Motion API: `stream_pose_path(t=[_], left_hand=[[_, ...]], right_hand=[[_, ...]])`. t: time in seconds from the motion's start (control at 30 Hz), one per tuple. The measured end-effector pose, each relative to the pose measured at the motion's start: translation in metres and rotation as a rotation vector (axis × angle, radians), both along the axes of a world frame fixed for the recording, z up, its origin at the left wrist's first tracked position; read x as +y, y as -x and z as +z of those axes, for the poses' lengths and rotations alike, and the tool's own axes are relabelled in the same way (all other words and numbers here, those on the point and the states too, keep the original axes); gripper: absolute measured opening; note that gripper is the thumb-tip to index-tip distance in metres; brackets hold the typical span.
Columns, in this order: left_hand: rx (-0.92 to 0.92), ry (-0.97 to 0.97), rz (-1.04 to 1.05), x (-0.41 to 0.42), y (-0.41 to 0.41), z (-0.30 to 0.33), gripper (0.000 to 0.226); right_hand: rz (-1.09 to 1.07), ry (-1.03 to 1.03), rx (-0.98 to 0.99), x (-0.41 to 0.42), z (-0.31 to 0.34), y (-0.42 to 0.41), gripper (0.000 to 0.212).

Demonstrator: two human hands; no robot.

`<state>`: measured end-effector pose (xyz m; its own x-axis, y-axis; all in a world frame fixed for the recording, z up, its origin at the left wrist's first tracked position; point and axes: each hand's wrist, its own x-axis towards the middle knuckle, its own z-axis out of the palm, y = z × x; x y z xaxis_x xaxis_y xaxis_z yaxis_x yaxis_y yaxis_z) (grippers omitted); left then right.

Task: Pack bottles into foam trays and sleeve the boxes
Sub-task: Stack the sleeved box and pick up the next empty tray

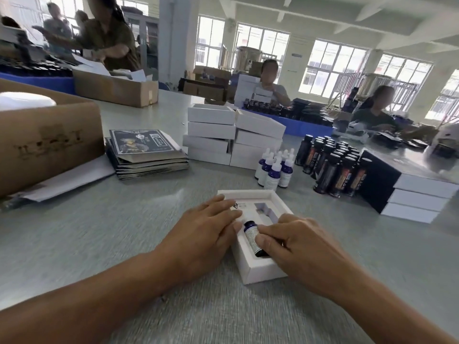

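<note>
A: Where is the bottle at this moment?

B: The blue bottle (252, 238) lies on its side in the foam tray (258, 269), inside the long cut-out in the middle of the tray. Its dark cap end points toward the person. The tray sits in a white box on the grey table (173, 194).

A: And the hands?

B: The right hand (300, 247) is on the right part of the tray. Its thumb and fingers are curled around the lower part of the bottle and pinch it. The left hand (206, 234) lies flat on the left part of the tray, fingers straight and together, pressing down; it grasps nothing.

A: Is there another cut-out?

B: Yes, beyond the bottle, at the far side of the tray, one shaped slot (264, 211) has nothing in it.

A: What else stands around the tray?

B: Behind the tray, a little to the right, is a group of dropper bottles (274, 170) with white tops. Farther right of the tray stand many dark bottles (332, 167), and beside them a stack of sleeved boxes (407, 192). Behind the tray are two piles of white boxes (233, 137). To the far left of the tray lies a pile of flat printed sleeves (146, 155), next to a cardboard carton (47, 142).
</note>
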<state>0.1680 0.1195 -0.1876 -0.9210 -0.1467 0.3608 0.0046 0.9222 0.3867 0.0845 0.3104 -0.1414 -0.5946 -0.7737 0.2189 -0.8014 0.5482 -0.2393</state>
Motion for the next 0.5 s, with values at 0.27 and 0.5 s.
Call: stream_pose_path(t=[0.27, 0.5], left_hand=[[-0.074, -0.002, -0.144, 0.018, -0.003, -0.001, 0.072], [-0.076, -0.040, -0.132, 0.021, 0.007, 0.005, 0.081]], right_hand=[[0.053, 0.005, -0.082, -0.002, -0.001, 0.007, 0.028], [-0.201, 0.573, -0.360, 0.030, 0.004, 0.065, 0.017]])
